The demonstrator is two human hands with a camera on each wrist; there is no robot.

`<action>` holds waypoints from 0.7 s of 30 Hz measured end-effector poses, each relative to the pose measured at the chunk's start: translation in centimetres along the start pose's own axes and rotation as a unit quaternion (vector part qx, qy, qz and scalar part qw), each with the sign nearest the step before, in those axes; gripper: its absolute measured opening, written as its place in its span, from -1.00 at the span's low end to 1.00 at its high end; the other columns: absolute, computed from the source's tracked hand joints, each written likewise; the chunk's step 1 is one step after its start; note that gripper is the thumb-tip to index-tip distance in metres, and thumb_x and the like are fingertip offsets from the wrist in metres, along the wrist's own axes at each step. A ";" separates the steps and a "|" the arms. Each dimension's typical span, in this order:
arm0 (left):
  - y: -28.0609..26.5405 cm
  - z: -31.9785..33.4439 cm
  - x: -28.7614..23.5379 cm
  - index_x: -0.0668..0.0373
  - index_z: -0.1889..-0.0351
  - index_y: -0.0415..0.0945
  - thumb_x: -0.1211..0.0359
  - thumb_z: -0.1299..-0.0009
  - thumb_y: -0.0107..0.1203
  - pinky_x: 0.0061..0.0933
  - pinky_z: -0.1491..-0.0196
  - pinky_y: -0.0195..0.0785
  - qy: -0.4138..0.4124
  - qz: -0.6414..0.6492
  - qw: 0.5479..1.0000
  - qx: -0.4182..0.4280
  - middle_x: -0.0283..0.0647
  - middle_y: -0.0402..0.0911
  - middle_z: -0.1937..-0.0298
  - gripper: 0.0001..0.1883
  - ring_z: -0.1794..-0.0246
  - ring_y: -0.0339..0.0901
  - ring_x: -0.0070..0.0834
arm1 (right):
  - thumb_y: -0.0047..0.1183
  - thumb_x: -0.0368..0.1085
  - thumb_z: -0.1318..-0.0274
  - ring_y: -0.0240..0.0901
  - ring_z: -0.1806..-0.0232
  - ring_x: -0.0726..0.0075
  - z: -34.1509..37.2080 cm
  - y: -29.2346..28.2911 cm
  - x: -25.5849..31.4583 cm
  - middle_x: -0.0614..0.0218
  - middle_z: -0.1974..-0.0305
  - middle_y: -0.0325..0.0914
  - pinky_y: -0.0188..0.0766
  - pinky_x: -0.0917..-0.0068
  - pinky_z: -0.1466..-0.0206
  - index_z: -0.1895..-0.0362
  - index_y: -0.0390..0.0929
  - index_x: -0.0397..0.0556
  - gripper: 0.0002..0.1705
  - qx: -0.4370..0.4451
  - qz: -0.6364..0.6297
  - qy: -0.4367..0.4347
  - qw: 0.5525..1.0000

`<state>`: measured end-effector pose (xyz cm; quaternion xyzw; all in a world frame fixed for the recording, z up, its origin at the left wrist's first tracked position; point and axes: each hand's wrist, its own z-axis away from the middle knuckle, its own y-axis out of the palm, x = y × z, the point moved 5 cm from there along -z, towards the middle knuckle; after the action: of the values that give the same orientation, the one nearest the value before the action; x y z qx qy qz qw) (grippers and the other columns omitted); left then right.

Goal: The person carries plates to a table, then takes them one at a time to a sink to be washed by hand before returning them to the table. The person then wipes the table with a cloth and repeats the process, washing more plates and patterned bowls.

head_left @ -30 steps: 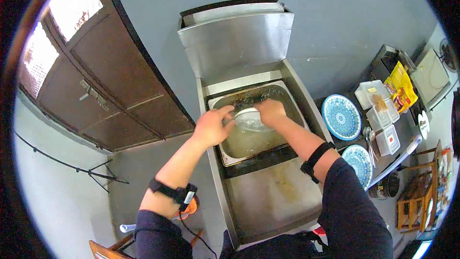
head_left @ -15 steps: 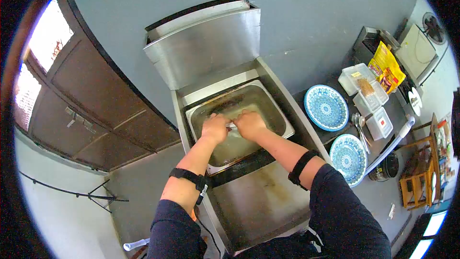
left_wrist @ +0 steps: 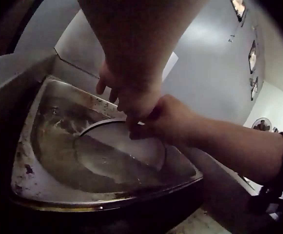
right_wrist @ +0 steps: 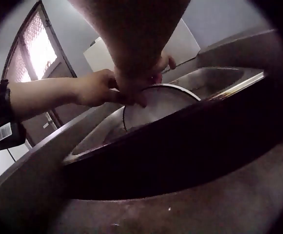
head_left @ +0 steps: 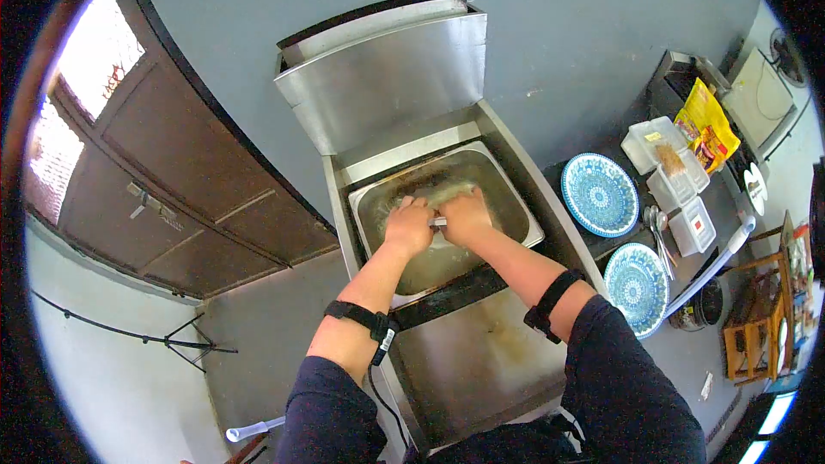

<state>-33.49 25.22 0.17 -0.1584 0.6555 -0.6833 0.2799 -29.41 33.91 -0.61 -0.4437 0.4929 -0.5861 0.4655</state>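
A round, pale disc with a thin rim [left_wrist: 113, 138] stands tilted in a metal pan [head_left: 534, 234] of cloudy water, its lower part under the surface. My left hand [head_left: 411, 225] and right hand [head_left: 466, 216] pinch its upper edge side by side, close together. From above, only a small whitish bit of the disc shows between the hands. In the left wrist view the left fingers reach past the rim with the thumb on the near face. The right wrist view has the right thumb on the near face too. Whether it is a plate or a lid, I cannot tell.
The pan sits in a steel stand with a tall back panel [head_left: 387, 77]. On a dark table to the right are two blue patterned plates [head_left: 600, 194], spoons [head_left: 662, 241], plastic boxes [head_left: 692, 228] and a yellow bag [head_left: 709, 131]. A brown door [head_left: 198, 146] is at the left.
One second ago my hands were apart at the disc's two sides. They have come together on its upper edge. Between half a second ago and now, they have stayed there; the head view has shifted slightly.
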 end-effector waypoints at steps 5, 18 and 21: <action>1.1 1.3 3.3 -0.06 0.16 0.49 0.38 -0.12 -0.08 -0.20 -0.02 0.16 -0.067 -0.021 0.997 -0.010 -0.26 0.38 0.07 -0.70 -0.09 0.18 -0.33 | -0.03 -0.19 0.17 0.37 0.08 0.20 1.1 1.9 -3.3 0.23 0.24 0.48 -0.12 -0.08 -0.19 0.29 0.53 0.16 -0.74 0.051 -0.058 0.043 0.996; 0.8 1.2 1.3 -0.03 0.15 0.48 0.36 -0.12 -0.02 -0.11 -0.06 0.08 -0.017 -0.033 0.999 0.039 -0.24 0.35 0.01 -0.70 -0.14 0.13 -0.28 | -0.03 -0.22 0.22 0.40 0.18 0.21 1.0 1.6 -1.0 0.31 0.35 0.50 -0.10 -0.07 -0.18 0.38 0.53 0.14 -0.80 0.008 -0.030 -0.001 1.000; 1.8 1.9 3.2 0.00 0.16 0.48 0.36 -0.12 -0.03 -0.12 -0.05 0.08 -0.087 -0.051 0.993 0.065 -0.24 0.35 0.00 -0.71 -0.14 0.12 -0.28 | -0.05 -0.23 0.19 0.43 0.18 0.21 1.6 2.5 -3.1 0.27 0.31 0.52 -0.07 -0.06 -0.16 0.31 0.53 0.12 -0.75 0.040 -0.026 0.022 0.999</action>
<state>-34.61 21.88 -1.91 -0.2316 0.5738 -0.7215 0.3106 -27.06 36.53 -3.10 -0.4238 0.4674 -0.6269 0.4570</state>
